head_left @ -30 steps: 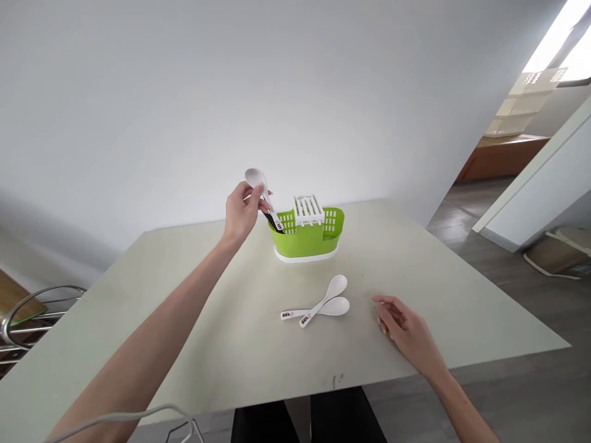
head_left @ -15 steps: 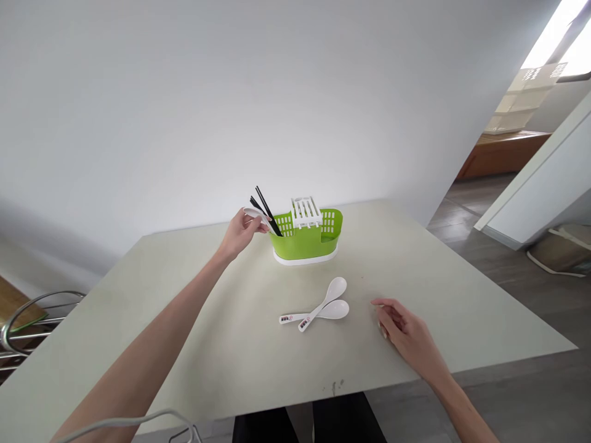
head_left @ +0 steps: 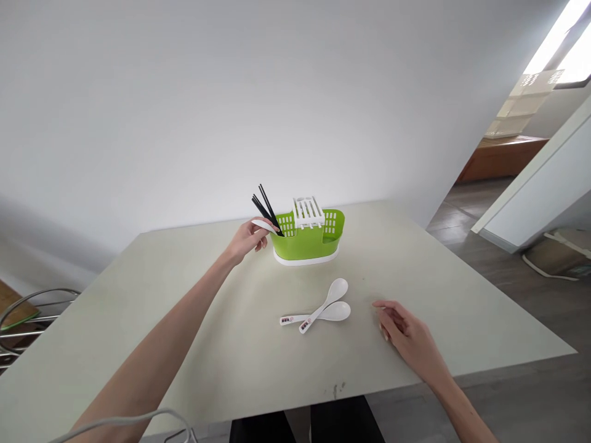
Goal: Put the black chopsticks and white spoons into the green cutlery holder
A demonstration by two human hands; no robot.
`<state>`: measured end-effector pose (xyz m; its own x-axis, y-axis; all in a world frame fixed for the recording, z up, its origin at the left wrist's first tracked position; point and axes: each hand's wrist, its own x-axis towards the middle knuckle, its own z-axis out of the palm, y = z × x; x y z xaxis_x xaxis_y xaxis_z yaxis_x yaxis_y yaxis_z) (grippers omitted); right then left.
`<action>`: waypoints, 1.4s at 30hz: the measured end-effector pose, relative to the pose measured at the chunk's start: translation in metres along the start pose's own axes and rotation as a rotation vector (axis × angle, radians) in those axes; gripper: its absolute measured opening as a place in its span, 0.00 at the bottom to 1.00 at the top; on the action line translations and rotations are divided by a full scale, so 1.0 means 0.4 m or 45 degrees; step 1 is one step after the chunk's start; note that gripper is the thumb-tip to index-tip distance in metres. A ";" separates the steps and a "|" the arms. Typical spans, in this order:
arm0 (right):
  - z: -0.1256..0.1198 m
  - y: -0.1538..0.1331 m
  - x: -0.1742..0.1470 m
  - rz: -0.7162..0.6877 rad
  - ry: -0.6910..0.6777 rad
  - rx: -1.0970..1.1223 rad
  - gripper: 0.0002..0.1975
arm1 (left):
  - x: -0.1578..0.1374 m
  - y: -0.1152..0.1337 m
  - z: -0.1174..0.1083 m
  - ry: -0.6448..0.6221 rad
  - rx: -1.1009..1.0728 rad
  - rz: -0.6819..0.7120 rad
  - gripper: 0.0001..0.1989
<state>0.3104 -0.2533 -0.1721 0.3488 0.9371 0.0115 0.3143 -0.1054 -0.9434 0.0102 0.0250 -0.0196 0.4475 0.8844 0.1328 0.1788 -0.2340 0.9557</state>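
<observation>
My left hand [head_left: 249, 239] is closed on a white spoon [head_left: 264, 225] at the left end of a green cutlery basket [head_left: 302, 244]. The spoon tilts, its end at the basket's left rim; how far it goes in is hidden. Several black chopsticks [head_left: 268, 206] lean out of that left compartment, just behind the spoon. Two more white spoons lie crossed on the table: the upper spoon [head_left: 338, 289] over the lower spoon [head_left: 339, 311]. To their right my right hand [head_left: 410, 335] rests with loosely bent fingers, the index stretched out, holding nothing.
The pale table [head_left: 221, 357] stands against a white wall [head_left: 207, 123]. A white slatted rack [head_left: 309, 212] sits over the basket's middle. A grey cable [head_left: 133, 421] crosses the lower left, and a metal wire rack [head_left: 34, 320] stands beyond the left edge.
My left hand has tipped the spoon lower and flatter at the basket's left rim, and its fingers have shifted. The crossed spoons and my right hand have stayed put.
</observation>
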 end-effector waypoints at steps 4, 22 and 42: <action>-0.001 -0.001 0.000 0.010 0.001 -0.017 0.26 | -0.010 0.005 -0.012 -0.022 0.007 0.045 0.14; -0.003 -0.003 -0.004 0.026 -0.009 -0.045 0.24 | -0.015 0.017 -0.011 -0.035 0.122 0.105 0.23; -0.002 -0.003 -0.003 0.078 -0.008 -0.025 0.23 | 0.011 0.032 -0.003 0.106 0.408 0.357 0.15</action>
<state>0.3101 -0.2547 -0.1709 0.3622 0.9308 -0.0484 0.3099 -0.1693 -0.9356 0.0134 0.0265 -0.0064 0.4476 0.7951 0.4091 0.3295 -0.5720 0.7512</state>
